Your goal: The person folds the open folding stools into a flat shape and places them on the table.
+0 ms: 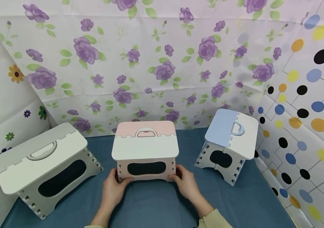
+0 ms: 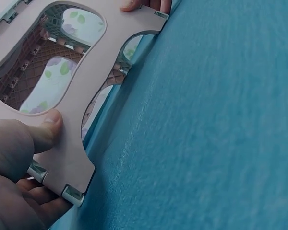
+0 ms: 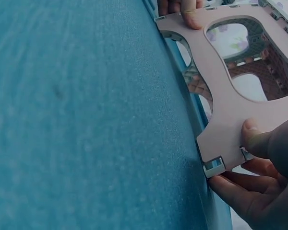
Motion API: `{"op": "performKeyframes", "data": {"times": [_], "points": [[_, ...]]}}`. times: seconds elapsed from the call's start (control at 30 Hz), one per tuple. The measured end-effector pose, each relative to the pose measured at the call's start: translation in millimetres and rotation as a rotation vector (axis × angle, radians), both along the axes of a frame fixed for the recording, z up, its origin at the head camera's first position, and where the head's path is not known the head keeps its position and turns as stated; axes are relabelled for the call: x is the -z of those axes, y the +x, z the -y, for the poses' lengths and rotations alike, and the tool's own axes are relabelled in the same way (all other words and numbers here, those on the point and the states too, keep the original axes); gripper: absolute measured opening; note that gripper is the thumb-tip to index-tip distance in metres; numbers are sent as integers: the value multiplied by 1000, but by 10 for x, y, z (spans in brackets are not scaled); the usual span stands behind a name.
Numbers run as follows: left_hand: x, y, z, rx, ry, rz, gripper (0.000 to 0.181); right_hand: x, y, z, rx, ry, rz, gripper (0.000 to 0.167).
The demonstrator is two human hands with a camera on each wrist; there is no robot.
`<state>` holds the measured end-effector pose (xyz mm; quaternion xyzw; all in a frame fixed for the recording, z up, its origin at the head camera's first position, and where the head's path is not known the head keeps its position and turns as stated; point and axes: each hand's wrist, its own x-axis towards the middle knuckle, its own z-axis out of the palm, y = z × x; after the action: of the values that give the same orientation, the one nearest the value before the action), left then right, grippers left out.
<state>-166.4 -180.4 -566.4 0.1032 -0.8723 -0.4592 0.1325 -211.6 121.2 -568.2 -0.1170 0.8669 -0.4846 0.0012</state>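
A pink and white folding step stool [image 1: 145, 147] stands unfolded at the middle of the blue cloth, its white carry handle [image 1: 146, 131] on top. My left hand [image 1: 113, 188] grips its left front leg, thumb on the pink front panel [image 2: 67, 143] and fingers behind the side edge. On the opposite leg, my right hand [image 1: 187, 183] holds in the same way, with the thumb [image 3: 252, 136] pressed to the front face. Both wrist views show the stool's feet at the cloth and an oval opening through the panel.
A grey and white folding stool [image 1: 43, 155] stands at an angle on the left. To the right is a smaller blue and white one [image 1: 230, 136]. Blue cloth [image 1: 156, 205] covers the table, and a flowered curtain [image 1: 139, 72] hangs behind, with a dotted sheet [image 1: 301, 126] at right.
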Motion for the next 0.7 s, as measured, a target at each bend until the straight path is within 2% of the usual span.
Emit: {"op": "performKeyframes", "data": {"times": [0.17,0.33,0.47,0.7], "points": [[-2,12,-31,1,24,-3,66,12,-35,-10,-2,41,-14,41],[20,9,-50,6,45,-14,68,-2,-59,-39,-10,40,-26,39],[36,13,-46,-4,25,-24,63,-5,-58,-41,-8,31,-7,41],[53,18,-37,-15,-5,-32,52,15,-60,-36,0,47,-29,38]]}}
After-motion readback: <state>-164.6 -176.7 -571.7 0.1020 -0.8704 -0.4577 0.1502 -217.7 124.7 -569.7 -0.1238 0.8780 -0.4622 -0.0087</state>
